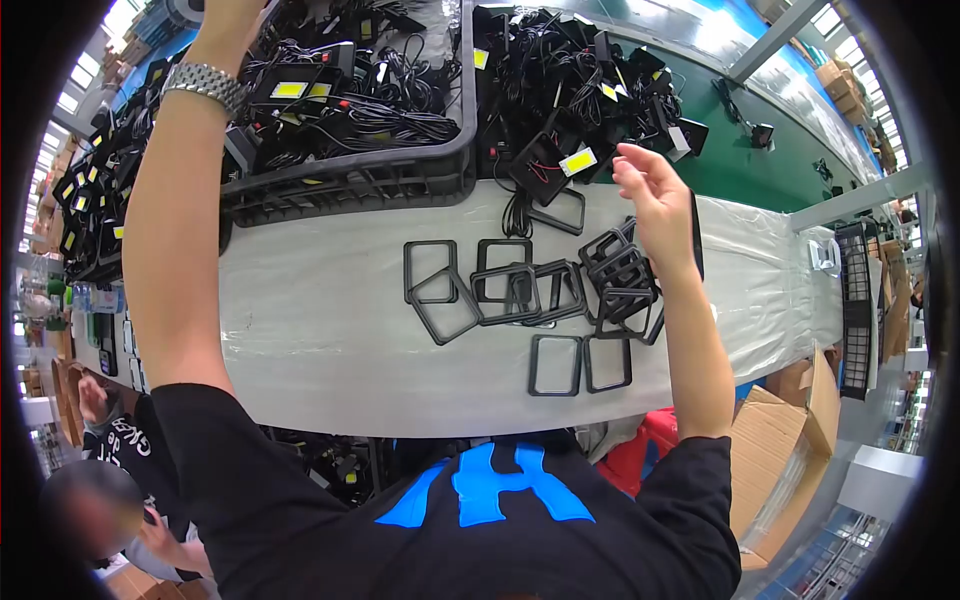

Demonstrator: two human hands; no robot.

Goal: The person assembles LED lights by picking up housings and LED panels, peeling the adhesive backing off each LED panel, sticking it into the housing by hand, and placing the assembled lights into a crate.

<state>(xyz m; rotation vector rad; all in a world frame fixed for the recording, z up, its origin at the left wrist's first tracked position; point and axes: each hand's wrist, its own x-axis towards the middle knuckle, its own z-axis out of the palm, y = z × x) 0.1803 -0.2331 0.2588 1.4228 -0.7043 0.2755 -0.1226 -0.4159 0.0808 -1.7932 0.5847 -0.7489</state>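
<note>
Black rectangular frames (pixel 618 268) are lying on the pale-covered table (pixel 320 330), from the centre of the picture to right of centre.

At the lower left, another person (pixel 130 440) in a dark top with white lettering is sitting or standing beside the table, one hand raised. Along the left, the left arm is reaching up to the top edge, a metal watch (pixel 205 86) circling its wrist. The left hand (pixel 232 12) is being cut off by that edge, so whether its fingers are apart or together cannot be told, nor whether they are holding anything.

Just right of this arm, a black crate (pixel 350 180) is holding tangled cables and dark units with yellow panels. At the centre, several frames are overlapping, while two below them are lying flat side by side. At the upper centre, more cabled units (pixel 570 95) are forming a pile.

Right of centre, the right hand (pixel 655 205) is hovering above the densest cluster of frames, near the pile, its fingers loosely curled and slightly apart, not visibly clamping anything. At the lower right, a cardboard box (pixel 768 440) is standing open.
</note>
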